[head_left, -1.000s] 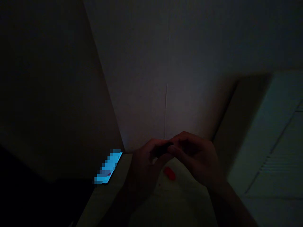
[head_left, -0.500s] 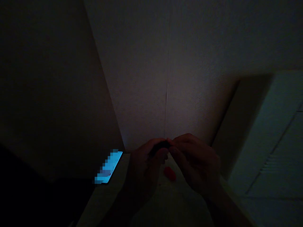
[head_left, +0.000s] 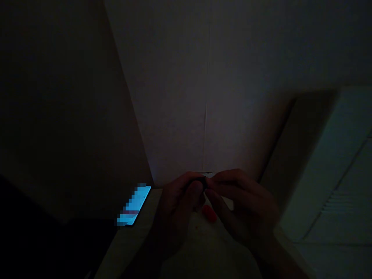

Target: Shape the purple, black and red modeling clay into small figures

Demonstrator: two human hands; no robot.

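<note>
My left hand [head_left: 178,209] is closed round a small dark object [head_left: 204,182], its thumb pressed along the near side. At the right end of that object, the thumb and fingertips of my right hand [head_left: 247,203] meet it in a pinch. The object's kind is lost in the gloom and behind my fingers. A thin bright line [head_left: 206,172] shows just above it; what it belongs to I cannot tell. Below and between the hands, a red oval piece [head_left: 209,213] lies on the pale tabletop [head_left: 203,248].
A lit phone [head_left: 136,205] rests at the table's left edge, its screen partly pixelated. Behind the table rises a pale wall [head_left: 180,116] with a vertical seam. A light panelled cabinet-like surface [head_left: 334,166] stands on the right. The room is very dark.
My right hand has shifted slightly right, with thumb and fingers a little farther apart. The thin bright line now appears above the dark object, which shows less. Phone and red piece stay put.
</note>
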